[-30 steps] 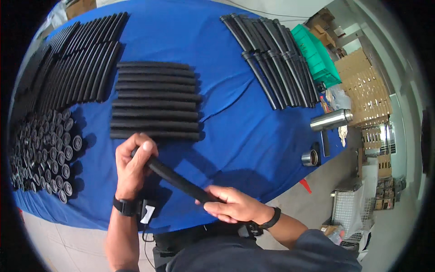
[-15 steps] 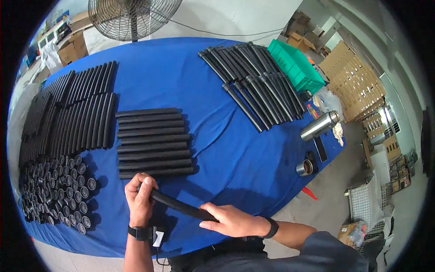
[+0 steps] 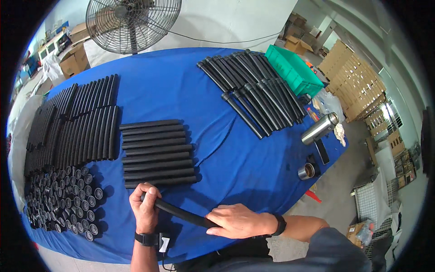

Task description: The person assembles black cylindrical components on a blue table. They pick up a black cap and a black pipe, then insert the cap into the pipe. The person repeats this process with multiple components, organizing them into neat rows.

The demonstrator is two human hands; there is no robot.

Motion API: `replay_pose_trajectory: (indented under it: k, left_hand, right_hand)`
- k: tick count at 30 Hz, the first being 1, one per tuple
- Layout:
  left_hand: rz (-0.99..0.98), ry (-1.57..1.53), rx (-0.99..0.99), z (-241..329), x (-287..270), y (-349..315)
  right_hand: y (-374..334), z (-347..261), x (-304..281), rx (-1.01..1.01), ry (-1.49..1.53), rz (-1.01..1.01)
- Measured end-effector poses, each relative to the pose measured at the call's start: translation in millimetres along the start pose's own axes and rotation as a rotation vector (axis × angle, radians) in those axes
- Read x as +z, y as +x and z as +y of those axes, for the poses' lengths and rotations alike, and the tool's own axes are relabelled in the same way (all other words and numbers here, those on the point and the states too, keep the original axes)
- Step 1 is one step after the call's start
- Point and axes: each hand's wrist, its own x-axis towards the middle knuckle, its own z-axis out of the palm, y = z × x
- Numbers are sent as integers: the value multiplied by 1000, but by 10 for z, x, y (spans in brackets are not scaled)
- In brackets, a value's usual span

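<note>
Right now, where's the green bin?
Upper right of the head view, at the blue table's far right edge: the green bin sits right of the thick-ended black tubes, beyond the steel flask.

open blue cloth (image 3: 240, 167) between tube row (image 3: 156, 166) and capped tubes (image 3: 274, 102); flask (image 3: 319, 130) obstructs right edge

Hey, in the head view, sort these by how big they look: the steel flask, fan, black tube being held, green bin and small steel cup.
1. Fan, cut off on top
2. Green bin
3. Held tube and steel flask, too close to rank: tube longer, flask thicker
4. Steel cup
</note>
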Motion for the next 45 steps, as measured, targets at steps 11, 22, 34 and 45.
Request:
replay_pose_trajectory:
  k: [11, 22, 34, 45]
  left_hand:
    - [79, 51, -59, 16, 14, -19]
    - [109, -413, -67, 97, 255, 30]
    - [-119, -104, -100, -67, -10, 45]
    - [-153, -81, -99, -57, -30, 36]
  right_hand:
    - [49, 48, -89, -22, 8, -74]
    - [-48, 161, -350, 185, -104, -41]
    - [-142, 2238, -2125, 789, -811, 326]
    - [-62, 2513, -2228, 1027, -714, 280]
